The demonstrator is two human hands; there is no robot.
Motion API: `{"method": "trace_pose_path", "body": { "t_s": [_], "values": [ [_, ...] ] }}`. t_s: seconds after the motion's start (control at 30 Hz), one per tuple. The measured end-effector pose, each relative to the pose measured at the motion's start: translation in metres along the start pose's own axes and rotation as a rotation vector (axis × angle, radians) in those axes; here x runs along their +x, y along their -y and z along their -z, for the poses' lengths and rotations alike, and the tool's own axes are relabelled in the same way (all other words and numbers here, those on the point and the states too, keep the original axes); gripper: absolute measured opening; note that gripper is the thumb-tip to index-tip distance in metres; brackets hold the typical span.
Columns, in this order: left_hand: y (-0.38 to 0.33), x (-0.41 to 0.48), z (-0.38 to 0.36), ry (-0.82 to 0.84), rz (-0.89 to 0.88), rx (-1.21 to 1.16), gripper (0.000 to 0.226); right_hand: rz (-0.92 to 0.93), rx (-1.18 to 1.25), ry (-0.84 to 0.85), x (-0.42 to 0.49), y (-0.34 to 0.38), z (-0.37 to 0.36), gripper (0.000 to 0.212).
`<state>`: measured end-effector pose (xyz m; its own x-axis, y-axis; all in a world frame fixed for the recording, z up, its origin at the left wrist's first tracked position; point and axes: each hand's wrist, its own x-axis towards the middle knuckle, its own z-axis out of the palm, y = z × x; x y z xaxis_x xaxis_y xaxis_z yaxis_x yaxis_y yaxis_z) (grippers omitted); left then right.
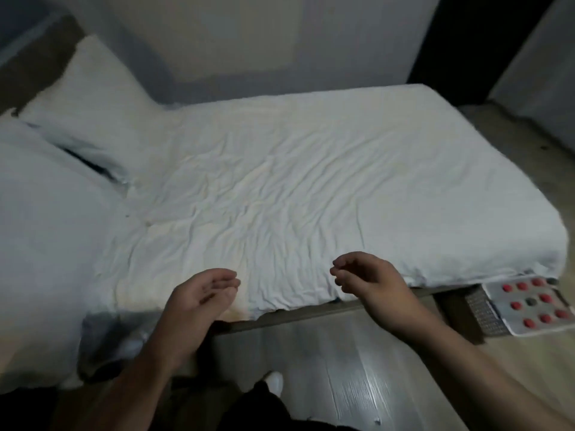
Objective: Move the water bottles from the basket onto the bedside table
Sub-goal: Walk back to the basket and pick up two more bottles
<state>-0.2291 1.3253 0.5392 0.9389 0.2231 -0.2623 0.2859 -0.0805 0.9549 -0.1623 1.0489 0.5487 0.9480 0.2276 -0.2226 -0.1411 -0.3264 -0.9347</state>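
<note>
A basket (480, 309) with woven grey sides stands on the floor at the right, by the foot corner of the bed. In it sits a plastic-wrapped pack of water bottles (533, 301) with red caps, several showing from above. My left hand (199, 295) hovers over the near edge of the bed, palm turned up, fingers loosely curled and holding nothing. My right hand (370, 281) hovers a little to the right at the same edge, fingers relaxed and empty. The bedside table is not in view.
A bed (295, 181) with a wrinkled white sheet fills the middle. Two white pillows (87, 98) lie at its left end. Pale wooden floor (357, 368) runs along the near side. A dark doorway (473, 42) is at the back right.
</note>
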Motion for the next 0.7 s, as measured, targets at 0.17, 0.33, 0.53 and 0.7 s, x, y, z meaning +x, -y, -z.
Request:
{"method": "trace_pose_path", "body": {
  "t_s": [0.17,0.33,0.53,0.7],
  "values": [
    [-0.031,0.066,-0.060,0.286,-0.024,0.083,0.047,-0.095,0.048,-0.333,-0.022,-0.023,0.058,0.010],
    [-0.046,0.124,-0.124,0.626,-0.042,0.202,0.043,-0.254,0.100,-0.649,-0.053,-0.039,0.077,0.014],
    [-0.046,0.145,-0.207,0.996,-0.133,0.380,0.020,-0.423,0.184,-0.919,-0.113,-0.061,0.065,0.014],
    [-0.051,0.103,-0.283,1.161,-0.180,0.396,0.020,-0.533,0.255,-1.080,-0.174,-0.079,0.055,0.015]
  ]
}}
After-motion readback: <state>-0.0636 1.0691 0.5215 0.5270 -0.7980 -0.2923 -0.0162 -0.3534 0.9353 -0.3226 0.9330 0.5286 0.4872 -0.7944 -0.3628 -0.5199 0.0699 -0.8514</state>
